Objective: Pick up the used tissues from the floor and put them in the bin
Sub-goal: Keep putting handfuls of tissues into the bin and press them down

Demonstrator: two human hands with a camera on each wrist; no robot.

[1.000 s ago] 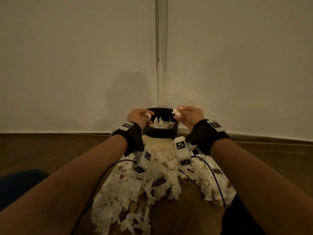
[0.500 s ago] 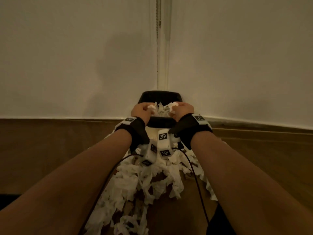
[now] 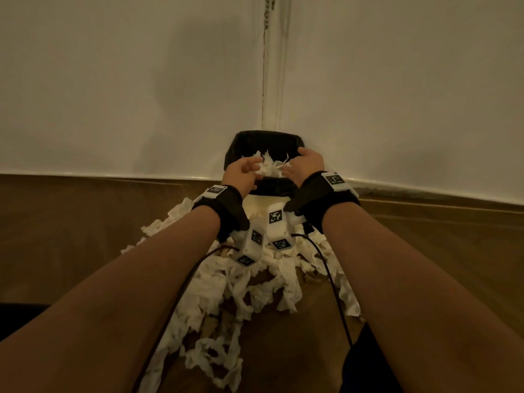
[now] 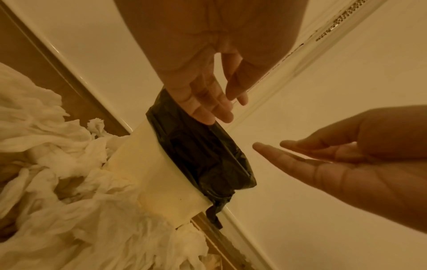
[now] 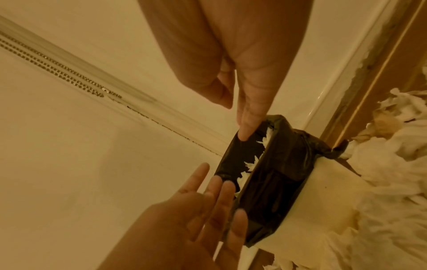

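Note:
A white bin point(image 3: 279, 204) with a black liner point(image 3: 263, 141) stands in the wall corner, with crumpled white tissues point(image 3: 270, 165) piled inside. My left hand point(image 3: 243, 171) hovers over the near left rim, fingers spread and holding nothing. My right hand point(image 3: 307, 164) is over the right rim, fingers straight and also holding nothing. In the left wrist view the left hand point(image 4: 208, 104) hangs above the liner point(image 4: 201, 155), palm facing the right hand point(image 4: 323, 160). The right wrist view shows the right hand point(image 5: 245, 113) touching the liner point(image 5: 277, 173), with tissues point(image 5: 251, 164) peeking out.
A large heap of torn white tissues point(image 3: 226, 285) covers the wooden floor point(image 3: 85, 236) in front of the bin and between my forearms. White walls point(image 3: 113, 95) meet behind the bin, with a bead chain point(image 3: 266, 12) hanging in the corner. Cables run along my arms.
Both hands were pinching small tissue wads over the bin; their fingers have since spread and the wads have dropped in. The view has moved closer to the bin.

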